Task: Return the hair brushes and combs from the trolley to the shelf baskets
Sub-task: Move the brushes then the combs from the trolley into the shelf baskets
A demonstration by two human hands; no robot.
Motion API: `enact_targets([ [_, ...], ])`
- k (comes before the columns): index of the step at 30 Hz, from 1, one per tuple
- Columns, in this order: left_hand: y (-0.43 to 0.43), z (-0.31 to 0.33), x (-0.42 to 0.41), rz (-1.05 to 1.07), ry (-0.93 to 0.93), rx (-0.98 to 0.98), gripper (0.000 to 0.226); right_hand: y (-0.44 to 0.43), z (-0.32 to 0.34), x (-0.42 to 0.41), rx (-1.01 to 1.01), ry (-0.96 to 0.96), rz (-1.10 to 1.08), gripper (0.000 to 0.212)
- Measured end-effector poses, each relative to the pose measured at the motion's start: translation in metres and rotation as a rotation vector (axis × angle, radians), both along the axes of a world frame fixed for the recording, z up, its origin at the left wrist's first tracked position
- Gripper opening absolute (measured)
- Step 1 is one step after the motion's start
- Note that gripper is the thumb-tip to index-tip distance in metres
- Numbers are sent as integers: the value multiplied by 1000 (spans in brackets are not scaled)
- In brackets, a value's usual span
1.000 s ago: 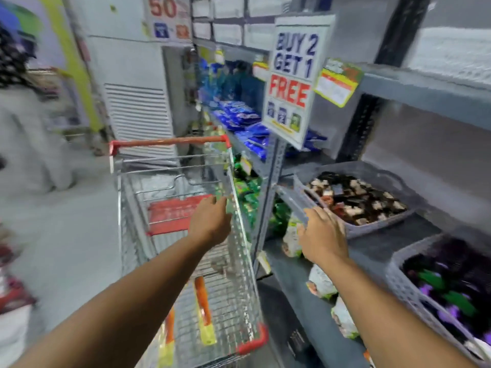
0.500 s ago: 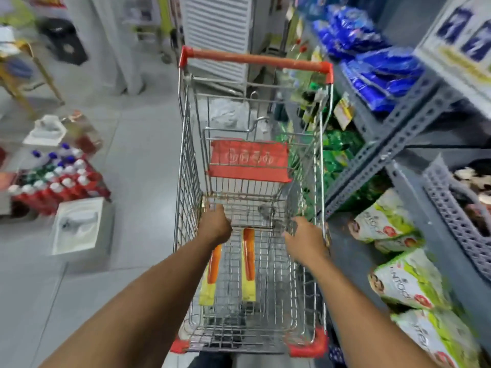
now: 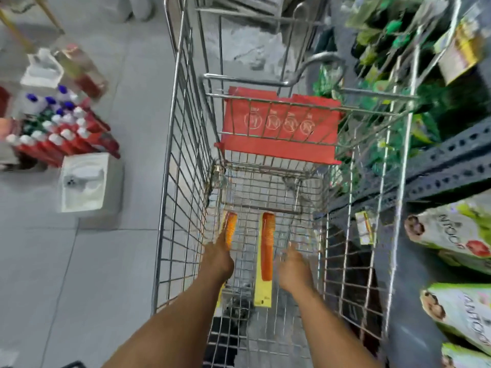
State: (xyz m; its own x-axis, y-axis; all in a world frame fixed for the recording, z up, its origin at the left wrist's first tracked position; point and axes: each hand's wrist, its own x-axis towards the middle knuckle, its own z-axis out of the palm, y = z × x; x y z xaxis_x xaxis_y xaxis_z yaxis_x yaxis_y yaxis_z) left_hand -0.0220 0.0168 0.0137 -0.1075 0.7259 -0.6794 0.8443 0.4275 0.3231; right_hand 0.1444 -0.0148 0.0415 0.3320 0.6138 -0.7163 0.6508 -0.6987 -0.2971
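Two orange combs on yellow cards lie lengthwise on the floor of the wire trolley (image 3: 183,181). Both my arms reach down into it. My left hand (image 3: 218,260) lies over the lower part of the left comb (image 3: 230,227), with its fingers together on the card; whether it grips the comb is hidden. My right hand (image 3: 292,265) hovers just right of the right comb (image 3: 266,248) with its fingers spread, holding nothing. No shelf basket is in view.
The trolley's red seat flap (image 3: 279,126) stands at its far end. A grey metal shelf (image 3: 438,168) with green-and-white bags (image 3: 457,229) runs close along the right. On the floor at left are red bottles (image 3: 53,134) and a white box (image 3: 85,181).
The view has dropped from the shelf baskets down into the trolley. Both hands have gone from the trolley rim and shelf down to the combs on the trolley floor.
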Motion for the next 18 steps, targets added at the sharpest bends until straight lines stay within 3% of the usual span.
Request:
enact_targets([
  [4,-5,-26,0,5,64,-72,87,-1,-28,-10,-63,17,-71,38],
  [11,-9,-55,-4,-72,176,110,64,3,-62,-20,8,-107,-23,45],
  [15,-6,-61,-4,53,161,137,36,9,-69,-20,-7,-100,-46,35],
  [18,-3,-59,0,48,212,123,45,12,-72,-22,-31,-97,-98,31],
])
